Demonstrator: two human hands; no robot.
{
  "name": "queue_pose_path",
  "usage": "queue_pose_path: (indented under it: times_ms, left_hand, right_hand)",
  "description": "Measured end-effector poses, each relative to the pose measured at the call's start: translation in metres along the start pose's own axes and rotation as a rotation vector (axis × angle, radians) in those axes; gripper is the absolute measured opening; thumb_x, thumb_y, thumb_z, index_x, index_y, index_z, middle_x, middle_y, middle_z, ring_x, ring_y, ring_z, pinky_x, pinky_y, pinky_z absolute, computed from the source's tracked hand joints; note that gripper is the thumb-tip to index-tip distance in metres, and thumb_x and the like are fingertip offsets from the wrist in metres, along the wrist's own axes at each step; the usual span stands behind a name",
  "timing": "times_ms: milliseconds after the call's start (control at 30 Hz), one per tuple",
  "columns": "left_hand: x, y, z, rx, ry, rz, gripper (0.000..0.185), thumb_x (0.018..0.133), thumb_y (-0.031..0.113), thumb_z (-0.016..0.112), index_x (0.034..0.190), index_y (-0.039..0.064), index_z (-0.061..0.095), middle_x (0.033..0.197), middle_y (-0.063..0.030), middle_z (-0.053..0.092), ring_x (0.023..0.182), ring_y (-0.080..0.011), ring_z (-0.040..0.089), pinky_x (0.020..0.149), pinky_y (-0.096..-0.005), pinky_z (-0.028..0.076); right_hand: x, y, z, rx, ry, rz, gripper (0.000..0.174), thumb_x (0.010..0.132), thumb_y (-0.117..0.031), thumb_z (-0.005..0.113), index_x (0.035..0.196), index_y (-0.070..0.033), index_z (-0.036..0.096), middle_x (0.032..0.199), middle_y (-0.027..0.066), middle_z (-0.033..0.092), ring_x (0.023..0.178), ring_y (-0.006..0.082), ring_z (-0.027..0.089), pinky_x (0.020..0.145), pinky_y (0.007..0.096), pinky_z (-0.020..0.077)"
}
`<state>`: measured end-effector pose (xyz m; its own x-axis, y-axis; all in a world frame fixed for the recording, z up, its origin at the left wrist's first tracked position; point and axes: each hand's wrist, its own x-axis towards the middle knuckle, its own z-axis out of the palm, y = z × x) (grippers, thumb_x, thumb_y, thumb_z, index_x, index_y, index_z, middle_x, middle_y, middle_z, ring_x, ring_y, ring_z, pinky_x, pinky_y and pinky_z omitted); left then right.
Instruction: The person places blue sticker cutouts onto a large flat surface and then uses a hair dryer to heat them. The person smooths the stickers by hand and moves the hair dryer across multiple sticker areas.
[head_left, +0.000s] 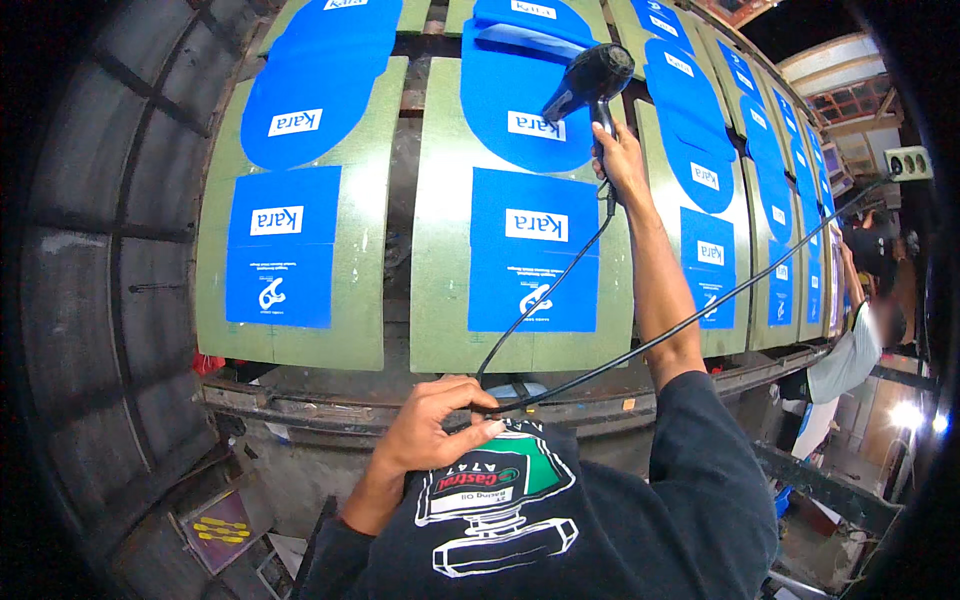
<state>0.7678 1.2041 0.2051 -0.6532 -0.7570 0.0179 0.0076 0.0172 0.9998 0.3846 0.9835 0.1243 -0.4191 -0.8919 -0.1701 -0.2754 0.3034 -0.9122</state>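
Observation:
My right hand (621, 154) grips the handle of a black hair dryer (592, 75). Its nozzle points down and left, over a white printed label area on a rounded blue piece (495, 97), which looks like cut sheet or fabric. Below that piece, a rectangular blue piece (534, 266) with white printing lies flat on the same green board (442, 225). Close to my chest, my left hand (442, 420) pinches the dryer's black power cord (637, 346) between thumb and fingers. From there the cord loops up to the dryer and also runs off to the right.
More green boards (360, 225) with blue pieces stand in a row on both sides, with gaps between them. A metal rail (315, 409) runs along their near edge. The cord reaches a hanging socket strip (909, 163) at right. Another person (847, 352) is further along the row.

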Motion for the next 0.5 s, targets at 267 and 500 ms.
queue_pose_path:
  times_ms: [267,500]
  left_hand:
    - [-0.009,0.002,-0.003,0.018,0.048,0.01,0.022,0.081,0.014,0.079,0.091,-0.003,0.068,0.071,-0.0083,0.061,0.065,-0.0168,0.058,0.062,-0.0307,0.045]
    - [-0.015,0.008,-0.001,-0.032,0.069,-0.046,0.021,0.083,0.014,0.078,0.092,-0.002,0.068,0.07,-0.0055,0.061,0.062,-0.0125,0.054,0.06,-0.0286,0.043]
  right_hand:
    - [-0.008,-0.022,0.041,0.036,-0.115,-0.052,0.052,0.095,-0.029,0.065,0.142,-0.009,0.052,0.07,0.0021,0.056,0.051,0.0121,0.054,0.044,0.0288,0.0421]
    - [-0.04,-0.02,0.034,-0.089,-0.179,-0.045,0.05,0.094,-0.029,0.066,0.138,-0.009,0.056,0.072,0.0031,0.057,0.052,0.013,0.055,0.044,0.0291,0.0416]
